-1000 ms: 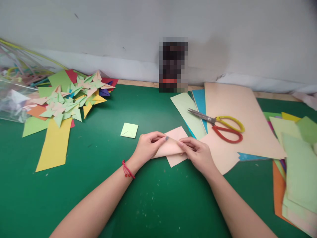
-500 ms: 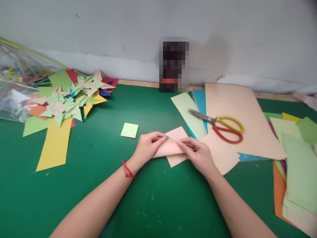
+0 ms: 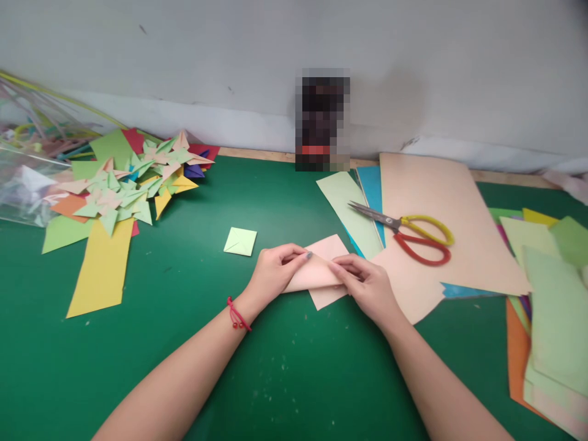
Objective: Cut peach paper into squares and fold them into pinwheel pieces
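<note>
Between my two hands a pale pink sheet of paper (image 3: 316, 273) is held, bent over along its near side. My left hand (image 3: 277, 267) pinches its upper left part, thumb on top. My right hand (image 3: 362, 279) grips the right end between thumb and fingers. Beneath it, another piece of pink paper (image 3: 325, 298) shows above and below; whether the two are joined I cannot tell. A small folded light green paper square (image 3: 241, 241) lies left of the hands, touching neither.
Scissors (image 3: 399, 230) with yellow and red handles rest on large pink sheets (image 3: 427, 184) at right. Folded paper stars (image 3: 119, 193) and coloured paper pile up at left beside a clear plastic bag (image 3: 27, 190). Green strips (image 3: 558, 312) lie far right. A blurred dark object stands by the wall.
</note>
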`<state>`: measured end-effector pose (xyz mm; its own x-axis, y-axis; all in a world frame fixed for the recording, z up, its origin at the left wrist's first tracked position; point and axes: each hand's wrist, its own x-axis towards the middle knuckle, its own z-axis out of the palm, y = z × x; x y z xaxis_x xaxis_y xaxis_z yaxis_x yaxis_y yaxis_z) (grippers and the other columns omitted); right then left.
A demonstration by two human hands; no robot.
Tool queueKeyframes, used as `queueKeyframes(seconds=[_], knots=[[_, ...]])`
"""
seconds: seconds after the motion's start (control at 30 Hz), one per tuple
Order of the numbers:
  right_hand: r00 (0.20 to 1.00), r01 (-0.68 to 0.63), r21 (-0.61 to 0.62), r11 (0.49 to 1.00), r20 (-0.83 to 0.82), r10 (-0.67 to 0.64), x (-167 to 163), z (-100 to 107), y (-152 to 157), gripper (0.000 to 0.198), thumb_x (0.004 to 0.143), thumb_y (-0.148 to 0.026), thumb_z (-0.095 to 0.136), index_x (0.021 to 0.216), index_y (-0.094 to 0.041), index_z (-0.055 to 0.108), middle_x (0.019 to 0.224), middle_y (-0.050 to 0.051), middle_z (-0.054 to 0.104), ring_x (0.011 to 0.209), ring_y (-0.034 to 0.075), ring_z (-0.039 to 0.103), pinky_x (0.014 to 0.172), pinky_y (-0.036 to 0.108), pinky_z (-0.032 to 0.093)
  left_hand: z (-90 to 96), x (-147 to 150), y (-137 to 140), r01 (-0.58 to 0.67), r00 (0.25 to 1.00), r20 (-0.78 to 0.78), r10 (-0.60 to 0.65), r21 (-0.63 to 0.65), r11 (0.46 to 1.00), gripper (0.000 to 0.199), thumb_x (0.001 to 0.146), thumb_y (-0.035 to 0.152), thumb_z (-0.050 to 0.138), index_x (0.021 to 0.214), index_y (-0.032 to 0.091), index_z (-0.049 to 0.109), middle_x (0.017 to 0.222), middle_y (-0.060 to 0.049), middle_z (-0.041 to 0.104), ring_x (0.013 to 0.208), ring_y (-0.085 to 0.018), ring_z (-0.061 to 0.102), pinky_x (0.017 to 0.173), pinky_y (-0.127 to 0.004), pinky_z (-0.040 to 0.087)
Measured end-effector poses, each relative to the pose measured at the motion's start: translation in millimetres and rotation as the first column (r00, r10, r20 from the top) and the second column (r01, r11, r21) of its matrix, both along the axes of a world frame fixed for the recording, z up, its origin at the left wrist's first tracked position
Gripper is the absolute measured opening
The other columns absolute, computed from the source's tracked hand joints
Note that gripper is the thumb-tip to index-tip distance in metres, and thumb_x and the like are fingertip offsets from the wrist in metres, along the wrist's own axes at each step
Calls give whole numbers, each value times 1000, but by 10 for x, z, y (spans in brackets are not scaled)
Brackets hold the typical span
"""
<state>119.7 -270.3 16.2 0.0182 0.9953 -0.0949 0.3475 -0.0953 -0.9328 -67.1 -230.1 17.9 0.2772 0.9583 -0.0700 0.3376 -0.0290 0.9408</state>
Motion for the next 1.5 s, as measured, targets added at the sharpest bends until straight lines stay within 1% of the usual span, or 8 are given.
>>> queueKeyframes(seconds=[0.23, 0.5, 0.63, 0.73, 0.83, 1.07, 1.23, 1.5], knots=[[1000, -1, 6, 1000, -26, 1, -1, -2, 7, 12, 79, -31, 59, 78, -20, 64, 78, 1, 66, 70, 15, 63, 59, 22, 49, 6, -3, 4, 1, 1000, -15, -1, -6, 1000, 21, 80, 35, 54, 82, 17, 66, 76, -2, 69, 69, -14, 63, 58, -20, 46], [1000, -15, 14, 1000, -26, 15, -2, 0, 5, 10, 79, -30, 58, 78, -21, 63, 79, 1, 66, 71, 14, 62, 61, 21, 49, 18, 2, 1, 8, 1000, -3, -8, -11, 1000, 22, 80, 35, 54, 80, 16, 65, 73, -2, 68, 66, -13, 61, 55, -19, 44], [997, -80, -9, 997, -8, 80, 8, 44, 22, 12, 80, -31, 58, 80, -21, 63, 79, 0, 66, 73, 14, 62, 64, 22, 49, 44, 3, -2, 34, 999, 6, -34, 0, 999, 19, 80, 32, 55, 79, 15, 65, 72, -1, 67, 65, -12, 60, 56, -19, 43], [988, -154, -64, 986, 1, 155, 16, 119, 35, 14, 80, -33, 57, 85, -21, 63, 82, 0, 67, 76, 15, 62, 66, 22, 48, 58, 2, -8, 99, 995, 3, -99, 33, 995, 17, 81, 28, 54, 78, 16, 65, 74, -1, 67, 67, -12, 60, 58, -19, 44], [976, -217, -85, 972, 16, 219, 11, 195, 38, 16, 83, -33, 53, 83, -22, 64, 80, 0, 67, 75, 14, 61, 66, 22, 47, 65, 3, -13, 149, 989, 7, -150, 58, 987, 15, 81, 25, 53, 77, 16, 65, 75, -1, 67, 67, -11, 59, 60, -19, 44], [960, -276, -85, 957, 32, 279, -11, 253, 26, 17, 85, -31, 50, 84, -21, 63, 79, -1, 67, 72, 13, 60, 64, 21, 44, 85, 4, -1, 215, 976, -1, -216, 52, 975, 14, 81, 22, 55, 77, 14, 66, 76, -2, 68, 67, -11, 59, 62, -19, 44], [967, -241, -43, 970, 78, 244, -26, 215, 3, 16, 85, -29, 50, 81, -21, 64, 75, -2, 66, 66, 12, 58, 59, 21, 42, 125, 8, 28, 236, 972, 5, -236, -26, 971, 16, 81, 25, 54, 77, 15, 66, 76, -2, 68, 68, -11, 59, 62, -19, 44], [976, -204, -14, 979, 73, 205, -27, 173, -10, 17, 85, -30, 50, 82, -20, 64, 75, 0, 66, 67, 14, 58, 59, 23, 42, 157, -13, 34, 286, 958, 85, -275, -166, 944, 20, 80, 32, 55, 84, 15, 65, 82, -3, 68, 75, -13, 61, 63, -19, 45]])
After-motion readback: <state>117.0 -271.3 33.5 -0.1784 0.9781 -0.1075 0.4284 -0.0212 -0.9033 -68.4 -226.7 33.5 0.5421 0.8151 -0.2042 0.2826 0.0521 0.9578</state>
